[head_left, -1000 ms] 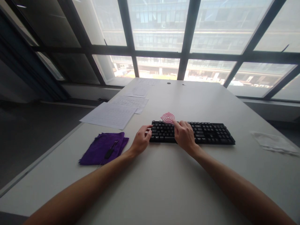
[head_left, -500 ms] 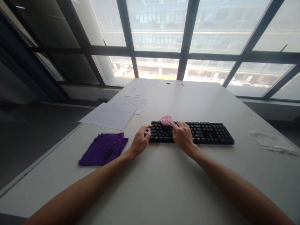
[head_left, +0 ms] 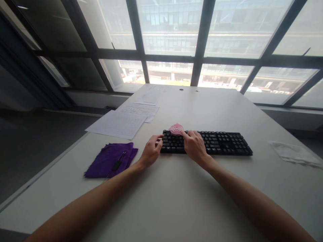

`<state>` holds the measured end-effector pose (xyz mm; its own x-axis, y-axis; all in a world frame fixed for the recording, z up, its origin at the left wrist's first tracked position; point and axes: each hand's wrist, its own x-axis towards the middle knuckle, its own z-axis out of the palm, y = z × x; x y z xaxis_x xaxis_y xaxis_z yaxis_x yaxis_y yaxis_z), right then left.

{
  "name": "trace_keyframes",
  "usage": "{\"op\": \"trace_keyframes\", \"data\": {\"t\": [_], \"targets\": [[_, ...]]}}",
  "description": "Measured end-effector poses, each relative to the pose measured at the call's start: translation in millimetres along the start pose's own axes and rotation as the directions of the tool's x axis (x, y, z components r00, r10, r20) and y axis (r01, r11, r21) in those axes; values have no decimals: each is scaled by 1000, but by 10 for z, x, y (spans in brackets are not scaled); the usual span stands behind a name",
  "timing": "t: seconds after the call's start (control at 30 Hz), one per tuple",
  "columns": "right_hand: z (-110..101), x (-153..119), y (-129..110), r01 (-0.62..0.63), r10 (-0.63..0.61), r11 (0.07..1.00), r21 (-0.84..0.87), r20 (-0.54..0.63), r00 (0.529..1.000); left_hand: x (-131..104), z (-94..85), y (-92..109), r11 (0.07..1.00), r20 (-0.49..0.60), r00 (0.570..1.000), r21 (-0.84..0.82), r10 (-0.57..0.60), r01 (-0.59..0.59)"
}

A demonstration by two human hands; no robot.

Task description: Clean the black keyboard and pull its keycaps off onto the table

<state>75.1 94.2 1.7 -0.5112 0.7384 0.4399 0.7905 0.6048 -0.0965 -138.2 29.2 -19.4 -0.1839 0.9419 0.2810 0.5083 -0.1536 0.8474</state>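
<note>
1 keyboard is seemingly steadied at 9 o'clock by half-open left fingers; 1 pink brush is pinched by right fingers.

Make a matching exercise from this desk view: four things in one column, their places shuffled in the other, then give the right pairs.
Things
1. Pink round brush
2. Purple cloth
3. Black keyboard
4. Sheets of paper

Places
A. Beneath a small black-handled tool
B. Spread toward the far left of the table
C. At the fingers of the right hand, over some keys
D. With its left end at the left hand

Right pairs: 1-C, 2-A, 3-D, 4-B
</note>
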Motion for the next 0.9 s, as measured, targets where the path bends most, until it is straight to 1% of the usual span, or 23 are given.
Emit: {"op": "trace_keyframes", "data": {"t": [0.3,0.47,0.57,0.7,0.9], "targets": [[3,-20,22,41,-39,997,73,-30,999,13,4,-52,1000,4,1000,-4,10,-10],[15,-13,35,36,-32,995,90,-38,999,11,3,-29,1000,2,1000,0,7,-7],[20,-18,44,32,-25,995,99,-71,997,7,-2,-7,1000,-1,1000,2,5,-5],[26,-28,63,-7,18,995,100,-106,994,3,-7,12,1000,2,1000,-3,6,-6],[47,-21,76,-8,12,998,68,-69,998,7,0,4,1000,-1,1000,-2,11,-11]]}}
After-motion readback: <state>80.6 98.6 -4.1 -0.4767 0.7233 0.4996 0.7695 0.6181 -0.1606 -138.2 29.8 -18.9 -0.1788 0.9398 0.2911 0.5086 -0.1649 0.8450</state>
